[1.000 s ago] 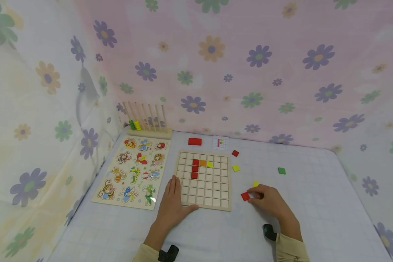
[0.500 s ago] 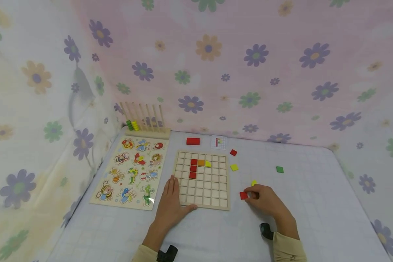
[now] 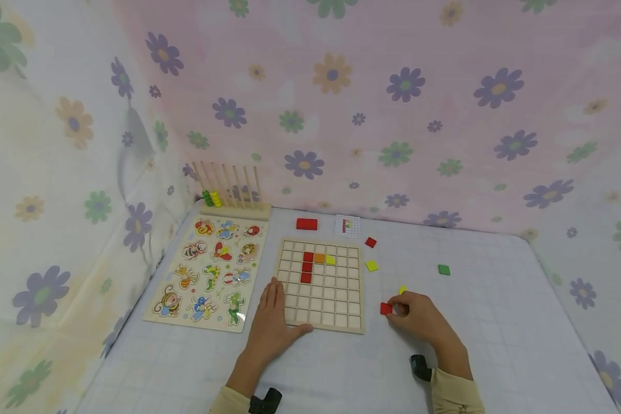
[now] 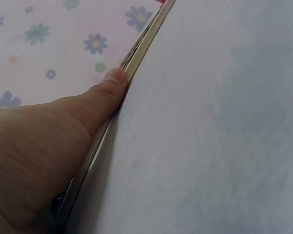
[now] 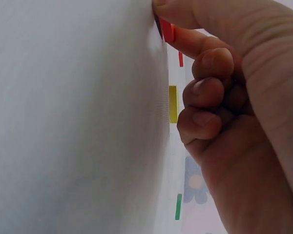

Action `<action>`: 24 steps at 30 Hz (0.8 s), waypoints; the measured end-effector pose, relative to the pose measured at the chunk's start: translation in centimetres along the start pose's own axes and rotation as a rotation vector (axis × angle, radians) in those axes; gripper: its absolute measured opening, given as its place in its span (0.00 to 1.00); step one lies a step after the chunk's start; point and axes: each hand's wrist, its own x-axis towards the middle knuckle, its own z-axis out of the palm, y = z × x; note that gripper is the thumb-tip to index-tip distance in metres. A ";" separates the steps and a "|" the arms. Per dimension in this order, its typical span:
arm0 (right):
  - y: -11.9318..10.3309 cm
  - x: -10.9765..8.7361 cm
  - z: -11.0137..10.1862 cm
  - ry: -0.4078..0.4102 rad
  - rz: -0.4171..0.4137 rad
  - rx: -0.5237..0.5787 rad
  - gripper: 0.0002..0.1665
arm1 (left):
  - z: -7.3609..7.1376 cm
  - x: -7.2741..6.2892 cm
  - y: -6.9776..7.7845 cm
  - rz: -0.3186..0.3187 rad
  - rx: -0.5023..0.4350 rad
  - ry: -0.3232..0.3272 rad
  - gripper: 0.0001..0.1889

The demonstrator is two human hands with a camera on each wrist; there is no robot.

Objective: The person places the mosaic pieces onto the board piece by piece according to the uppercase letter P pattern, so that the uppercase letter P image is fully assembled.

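Observation:
My left hand [image 3: 269,328] rests along the lower left corner of a wooden grid board [image 3: 336,310], fingers straight on its left side and thumb on its near edge. The left wrist view shows that thumb [image 4: 105,95] against the board's edge. In the board's squares lie three red tiles in a column, an orange tile [image 3: 319,259] and a yellow tile [image 3: 330,260]. Right of the board, my right hand [image 3: 424,319] pinches a red square tile [image 3: 386,309] between thumb and index finger, close to the tablecloth. Its other fingers are curled in the right wrist view.
Loose on the cloth lie a red tile [image 3: 371,242], yellow tiles [image 3: 372,266] [image 3: 402,290] and a green tile [image 3: 444,269]. Behind the board are a red block [image 3: 307,224] and a pattern card [image 3: 347,226]. An insect puzzle [image 3: 202,276] and a peg abacus [image 3: 235,210] stand left.
The red tile in my right hand has turned slightly and lies a little squarer to the board. My left hand stays in place; the head view shifts slightly.

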 end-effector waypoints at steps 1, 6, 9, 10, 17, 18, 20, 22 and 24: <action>0.0 0.0 0.0 0.005 -0.005 -0.001 0.08 | 0.0 0.0 0.0 0.000 0.003 -0.001 0.69; -0.5 0.2 0.0 0.045 -0.043 -0.004 0.07 | 0.0 0.1 -0.1 0.008 0.020 0.004 0.69; -0.9 0.4 0.1 0.056 -0.055 0.006 0.07 | 0.0 0.1 -0.1 0.012 0.017 0.008 0.68; -1.0 0.5 0.2 0.056 -0.056 0.008 0.07 | 0.0 0.1 -0.1 0.013 0.016 0.009 0.68; -2.6 1.2 0.4 0.051 -0.086 0.010 0.07 | 0.0 0.0 -0.1 0.018 0.015 0.011 0.68; -2.8 1.3 0.4 0.052 -0.093 0.009 0.07 | 0.0 0.0 0.0 0.019 0.017 0.013 0.68; -3.4 1.6 0.5 0.050 -0.099 0.010 0.08 | 0.0 0.0 0.0 0.021 0.019 0.018 0.68; -3.9 1.8 0.7 0.049 -0.108 0.013 0.08 | 0.0 0.0 0.0 0.023 0.022 0.020 0.68; -4.6 2.1 0.9 0.044 -0.113 0.023 0.07 | 0.0 0.0 0.0 0.024 0.025 0.020 0.68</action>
